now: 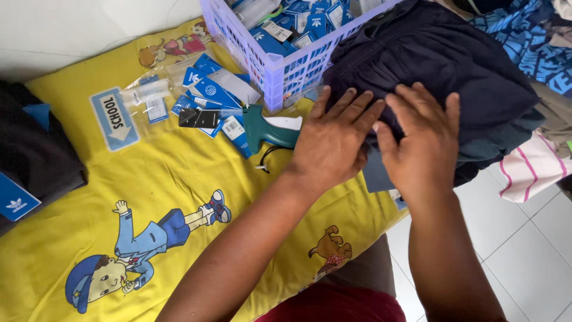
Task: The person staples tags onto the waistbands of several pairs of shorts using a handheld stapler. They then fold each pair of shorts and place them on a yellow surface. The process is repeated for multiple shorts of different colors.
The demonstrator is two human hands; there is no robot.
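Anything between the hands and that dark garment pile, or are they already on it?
Nothing is in the way. The left hand and right hand both lie flat on the dark garment atop the pile. The tagging gun and basket sit off to the left, clear of both hands.

Your left hand and right hand lie flat, fingers spread, on the stack of dark navy folded fabric garments. Just beside your left hand, a teal plastic tagging gun rests on the yellow cartoon-printed cloth, below the lavender plastic lattice basket.
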